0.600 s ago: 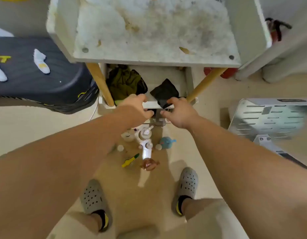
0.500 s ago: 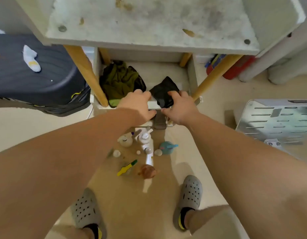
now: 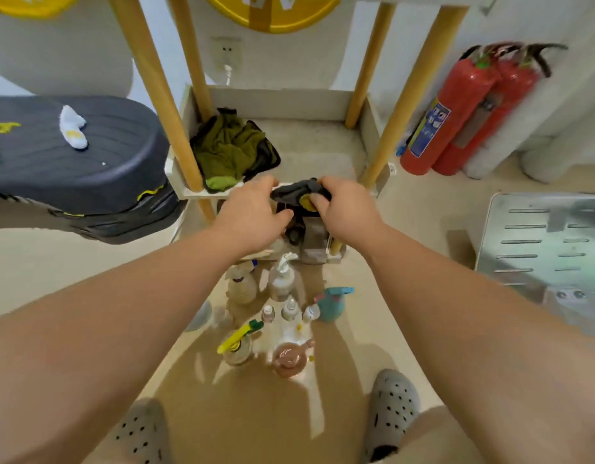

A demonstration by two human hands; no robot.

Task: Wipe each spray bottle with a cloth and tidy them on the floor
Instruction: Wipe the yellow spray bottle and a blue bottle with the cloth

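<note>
Bottles (image 3: 282, 289) stand clustered on the floor (image 3: 242, 413) just before the shelf (image 3: 206, 194), between it and two grey shoes (image 3: 389, 406). Floor stretches to either side, hemmed by a dark case (image 3: 72, 162) at left and a metal panel (image 3: 540, 242) at right. Most bottles are small and clear; one is teal (image 3: 333, 304), one brown (image 3: 289, 360). Above the shelf's front edge, the left hand (image 3: 252, 212) and right hand (image 3: 346, 209) both clutch a dark cloth (image 3: 296, 192).

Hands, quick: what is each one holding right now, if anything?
Left hand: pinches the left end of the dark cloth.
Right hand: fingers curled round the cloth's other end.
</note>
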